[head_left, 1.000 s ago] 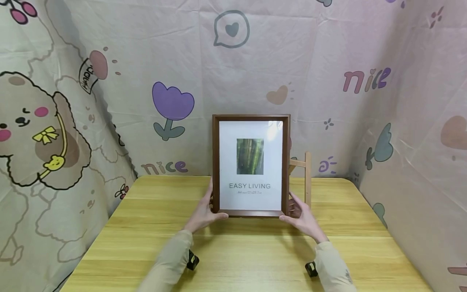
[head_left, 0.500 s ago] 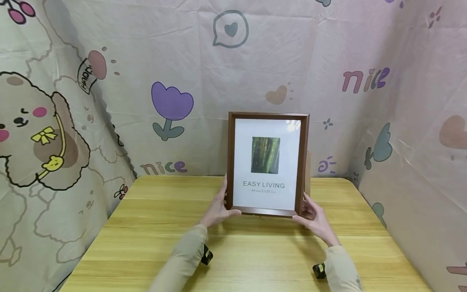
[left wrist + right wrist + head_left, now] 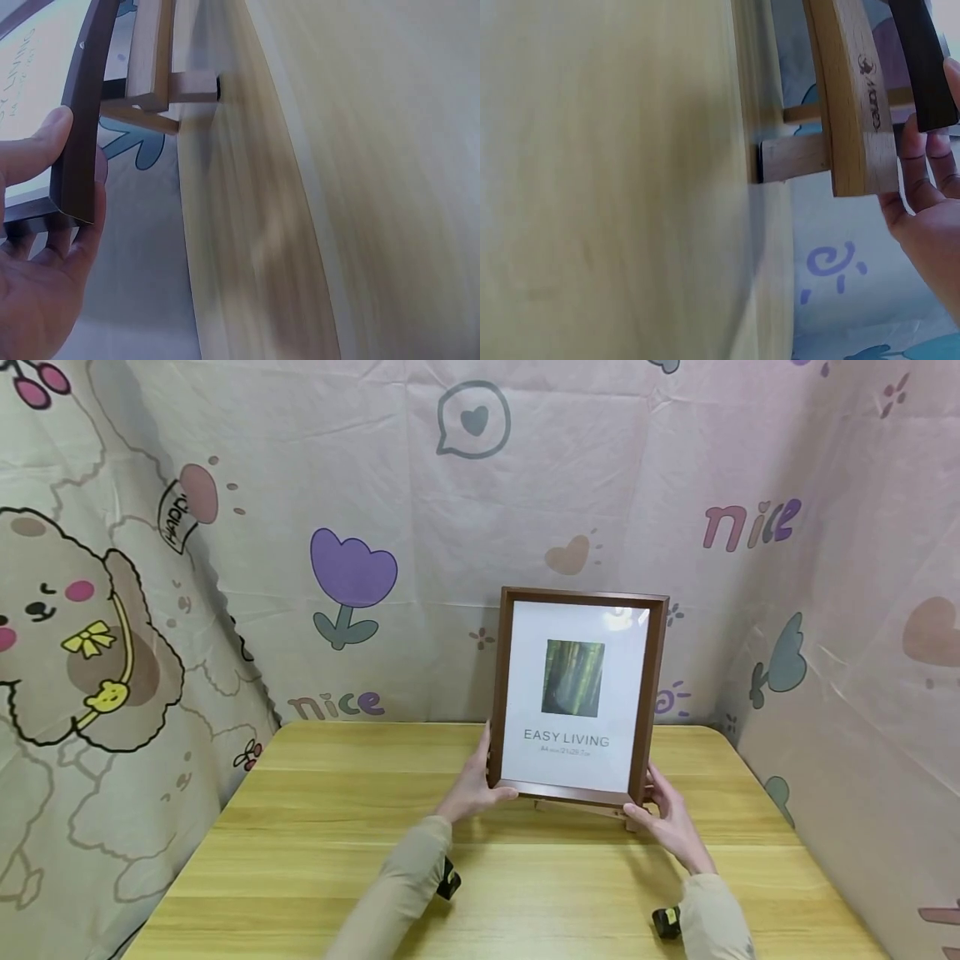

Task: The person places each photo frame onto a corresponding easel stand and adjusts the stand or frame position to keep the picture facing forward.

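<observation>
A brown picture frame (image 3: 573,760), with a white "EASY LIVING" sheet and a small green forest picture, is held upright with a slight clockwise tilt in the head view. My left hand (image 3: 471,783) grips its lower left corner, thumb on the front and fingers behind. At the lower right corner my right hand (image 3: 670,821) holds it the same way. Behind the frame stands a wooden easel (image 3: 864,105), mostly hidden in the head view. The left wrist view shows the easel's ledge (image 3: 150,56) beside the frame's edge (image 3: 81,105). In the right wrist view, fingers lie near the ledge's end.
The easel stands on a light wood-grain table (image 3: 300,860), towards its back. A pale cloth (image 3: 450,527) printed with cartoon figures hangs behind the table and along both sides. Black wrist cameras (image 3: 448,880) sit by the sleeves.
Both hands have carried the picture frame rightwards, and it has tilted slightly clockwise. It now covers the easel post that showed to its right earlier.
</observation>
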Tool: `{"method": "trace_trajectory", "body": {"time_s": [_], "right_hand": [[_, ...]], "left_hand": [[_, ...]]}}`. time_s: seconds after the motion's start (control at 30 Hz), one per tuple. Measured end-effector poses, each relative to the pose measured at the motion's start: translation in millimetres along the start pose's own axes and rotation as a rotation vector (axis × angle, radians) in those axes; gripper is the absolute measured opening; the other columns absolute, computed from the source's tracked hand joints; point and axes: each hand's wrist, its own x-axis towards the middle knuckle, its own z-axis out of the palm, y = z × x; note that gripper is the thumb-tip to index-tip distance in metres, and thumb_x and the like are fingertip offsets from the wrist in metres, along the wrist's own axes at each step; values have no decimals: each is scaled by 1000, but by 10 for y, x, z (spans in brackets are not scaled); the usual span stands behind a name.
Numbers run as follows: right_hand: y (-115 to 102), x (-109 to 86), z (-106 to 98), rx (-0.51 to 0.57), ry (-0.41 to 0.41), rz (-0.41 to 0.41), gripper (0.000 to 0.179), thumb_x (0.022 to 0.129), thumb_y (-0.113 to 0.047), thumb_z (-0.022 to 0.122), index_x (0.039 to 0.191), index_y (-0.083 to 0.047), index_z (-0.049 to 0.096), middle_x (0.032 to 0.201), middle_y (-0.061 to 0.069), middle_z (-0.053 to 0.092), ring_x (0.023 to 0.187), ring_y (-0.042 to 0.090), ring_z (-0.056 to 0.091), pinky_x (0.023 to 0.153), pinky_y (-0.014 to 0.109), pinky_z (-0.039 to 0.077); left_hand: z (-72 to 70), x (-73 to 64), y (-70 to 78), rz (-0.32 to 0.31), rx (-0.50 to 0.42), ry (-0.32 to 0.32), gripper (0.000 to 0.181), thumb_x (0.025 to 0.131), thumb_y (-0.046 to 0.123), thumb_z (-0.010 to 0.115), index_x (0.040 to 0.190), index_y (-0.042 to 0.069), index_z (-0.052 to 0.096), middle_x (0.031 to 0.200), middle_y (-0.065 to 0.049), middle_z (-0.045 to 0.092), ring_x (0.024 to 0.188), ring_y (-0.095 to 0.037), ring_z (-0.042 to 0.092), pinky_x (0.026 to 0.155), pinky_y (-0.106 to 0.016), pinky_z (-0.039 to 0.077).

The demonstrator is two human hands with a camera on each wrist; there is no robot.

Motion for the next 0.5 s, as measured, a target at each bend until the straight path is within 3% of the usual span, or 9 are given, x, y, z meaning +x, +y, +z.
{"method": "trace_trajectory", "body": {"time_s": [0.17,0.37,0.5], "right_hand": [[63,-25,-28,42,29,-30,81,87,15,65,156,6,24,113,-12,60,95,-2,59,83,10,49],[85,-69,-66,96,48,8,83,89,15,63,159,2,20,117,-17,57,99,-2,58,82,9,51],[100,-94,-86,96,65,20,85,89,15,62,160,-1,19,118,-17,57,100,-3,57,84,8,50]], "left_hand": [[105,40,26,-30,14,0,118,77,5,85,160,-2,2,163,-25,28,147,-41,36,123,-55,31],[201,102,27,-25,4,-2,109,78,6,84,160,-1,11,156,-25,40,138,-40,47,116,-55,41],[258,136,23,-32,-1,4,109,79,7,83,161,1,10,159,-25,36,136,-41,48,111,-56,47]]}}
